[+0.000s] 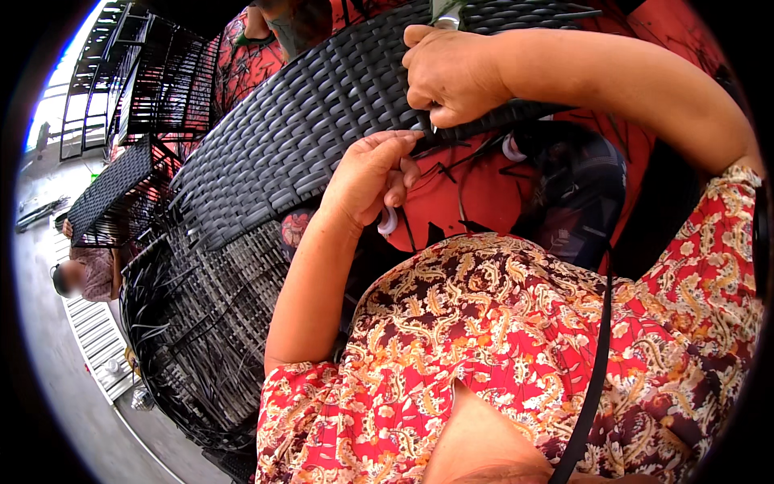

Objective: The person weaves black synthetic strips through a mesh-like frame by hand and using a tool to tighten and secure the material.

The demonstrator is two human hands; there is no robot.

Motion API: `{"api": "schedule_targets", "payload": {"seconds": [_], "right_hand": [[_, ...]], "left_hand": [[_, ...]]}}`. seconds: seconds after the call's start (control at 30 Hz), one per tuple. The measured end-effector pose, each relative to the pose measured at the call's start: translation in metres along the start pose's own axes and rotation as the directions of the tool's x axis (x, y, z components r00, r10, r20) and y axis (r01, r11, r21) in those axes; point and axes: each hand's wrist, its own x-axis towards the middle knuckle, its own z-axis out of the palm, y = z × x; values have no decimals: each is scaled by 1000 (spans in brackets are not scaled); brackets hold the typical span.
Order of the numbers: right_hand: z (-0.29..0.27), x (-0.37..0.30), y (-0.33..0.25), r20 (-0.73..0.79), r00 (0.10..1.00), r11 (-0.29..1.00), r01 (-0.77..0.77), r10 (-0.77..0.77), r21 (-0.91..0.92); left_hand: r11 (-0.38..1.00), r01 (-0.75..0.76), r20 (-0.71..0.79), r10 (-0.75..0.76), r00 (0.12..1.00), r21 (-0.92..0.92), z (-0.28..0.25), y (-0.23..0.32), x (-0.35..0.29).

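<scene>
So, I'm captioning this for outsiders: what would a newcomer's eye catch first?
Probably the red patterned blouse, filling much of the lower middle and right. Next, the dark woven panel across the upper middle, with the left hand at its near edge and the right hand over it.

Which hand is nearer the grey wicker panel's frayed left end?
Left hand: at the near edge of the grey wicker panel, right of its frayed end. Right hand: fisted over the panel, farther right.

Wicker-weaving workshop, black furniture-like frames, grey woven panel
</scene>
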Motion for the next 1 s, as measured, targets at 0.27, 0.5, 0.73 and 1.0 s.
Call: {"api": "schedule_targets", "payload": {"seconds": [0.27, 0.5, 0.73, 1.0], "right_hand": [[-13, 4, -12, -55, 992, 979, 107, -118, -175], [5, 8, -1, 20, 998, 998, 65, -65, 27], [8, 1, -3, 76, 997, 999, 6, -10, 43], [3, -14, -13, 13, 998, 997, 64, -63, -44]], "left_hand": [[998, -52, 14, 51, 999, 40, 0, 0, 1], [1000, -20, 11, 20, 1000, 24, 3, -8, 3], [994, -25, 17, 23, 1000, 104, 10, -7, 1], [995, -89, -11, 89, 996, -36, 18, -19, 5]]}}
